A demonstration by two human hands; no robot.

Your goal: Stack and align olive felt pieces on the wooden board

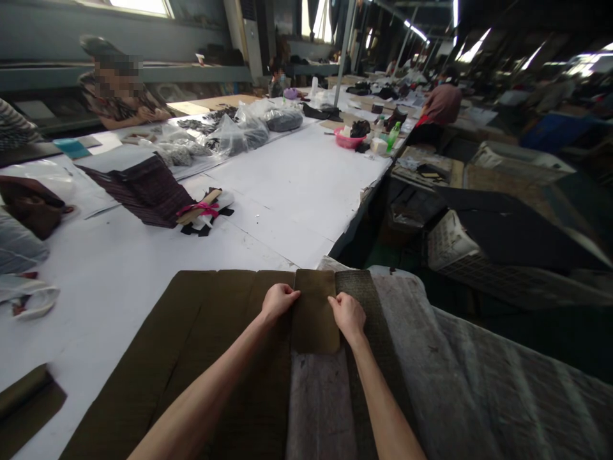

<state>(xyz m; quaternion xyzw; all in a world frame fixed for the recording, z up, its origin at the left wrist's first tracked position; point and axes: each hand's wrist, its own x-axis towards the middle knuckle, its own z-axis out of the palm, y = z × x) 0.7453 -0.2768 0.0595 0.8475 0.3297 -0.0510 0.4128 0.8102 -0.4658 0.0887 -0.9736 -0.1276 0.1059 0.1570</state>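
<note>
An olive-brown rectangular piece of material (pixel 315 319) lies between my two hands over a grey strip of surface (pixel 320 402). At its left edge my left hand (pixel 278 301) is closed, thumb and forefinger pinching the border. My right hand (pixel 348 314) pinches the right edge in the same way. Rows of overlapping olive-brown pieces (pixel 191 338) spread out to the left, partly under my left forearm. To the right of the held piece runs a darker, rough-textured strip (pixel 359 284), partly hidden by my right hand and forearm.
A tied stack of dark maroon pieces (pixel 143 188) stands on the white table (pixel 268 191). Farther back are plastic bags (pixel 244 128), a pink basin (pixel 348 138) and a green bottle (pixel 393 135). A crate (pixel 453 243) under a black sheet stands right. Other people sit around the tables.
</note>
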